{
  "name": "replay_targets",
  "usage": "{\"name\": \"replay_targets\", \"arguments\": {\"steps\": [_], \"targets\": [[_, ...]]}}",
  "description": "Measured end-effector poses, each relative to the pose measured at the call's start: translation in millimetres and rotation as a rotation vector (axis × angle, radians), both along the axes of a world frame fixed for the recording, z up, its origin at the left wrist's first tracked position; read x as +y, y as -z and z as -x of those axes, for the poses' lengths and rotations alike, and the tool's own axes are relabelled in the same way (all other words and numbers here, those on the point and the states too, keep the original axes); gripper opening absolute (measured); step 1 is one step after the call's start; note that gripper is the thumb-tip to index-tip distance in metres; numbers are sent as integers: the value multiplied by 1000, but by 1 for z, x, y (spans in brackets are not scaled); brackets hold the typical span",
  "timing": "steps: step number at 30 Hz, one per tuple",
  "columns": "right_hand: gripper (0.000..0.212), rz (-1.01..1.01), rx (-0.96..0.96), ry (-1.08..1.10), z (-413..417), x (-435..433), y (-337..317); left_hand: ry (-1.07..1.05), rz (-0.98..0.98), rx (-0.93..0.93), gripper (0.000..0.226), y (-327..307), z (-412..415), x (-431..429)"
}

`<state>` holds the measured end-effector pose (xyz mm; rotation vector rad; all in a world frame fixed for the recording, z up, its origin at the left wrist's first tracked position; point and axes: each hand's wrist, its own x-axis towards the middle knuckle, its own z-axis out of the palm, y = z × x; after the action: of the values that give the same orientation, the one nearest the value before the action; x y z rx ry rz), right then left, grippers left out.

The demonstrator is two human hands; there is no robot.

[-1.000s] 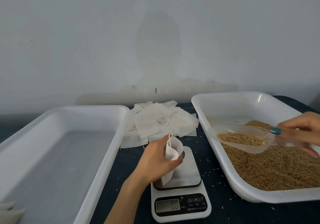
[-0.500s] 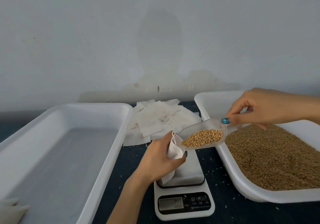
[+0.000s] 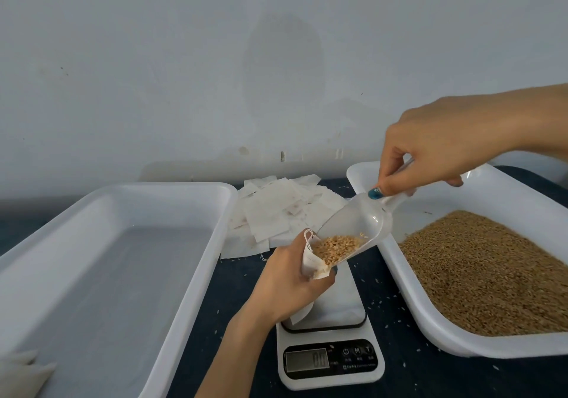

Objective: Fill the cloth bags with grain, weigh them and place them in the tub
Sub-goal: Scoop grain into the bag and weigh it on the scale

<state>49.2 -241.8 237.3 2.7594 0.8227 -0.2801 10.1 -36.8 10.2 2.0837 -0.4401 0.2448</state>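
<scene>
Right hand [image 3: 442, 148] grips tilted scoop [image 3: 356, 228] (grain [image 3: 335, 248] at its lip); left hand [image 3: 292, 284] holds cloth bag [image 3: 309, 264] over scale [image 3: 330, 357].

Soft, even, slightly dim light with a bluish cast; a faint dark oval lies on the wall [image 3: 282, 68] above the left hand [image 3: 292, 280]. The tub [image 3: 153, 186] left of it bows from wide-angle distortion.

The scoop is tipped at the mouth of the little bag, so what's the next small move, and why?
Probably raise the scoop a bit more at its handle so the grain slides in. The right hand holds it tilted down, its lip at the mouth of the cloth bag, which the left hand grips over the scale; grain sits piled at the lip.
</scene>
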Motion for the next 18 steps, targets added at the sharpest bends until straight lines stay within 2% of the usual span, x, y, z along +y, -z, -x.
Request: {"name": "replay_targets", "arguments": {"steps": [6, 18], "targets": [[43, 33, -15, 6, 1, 8, -10, 42, 27, -29, 16, -1, 3, 0], [47, -63, 66, 50, -1, -10, -6, 65, 85, -46, 15, -6, 5, -1]]}}
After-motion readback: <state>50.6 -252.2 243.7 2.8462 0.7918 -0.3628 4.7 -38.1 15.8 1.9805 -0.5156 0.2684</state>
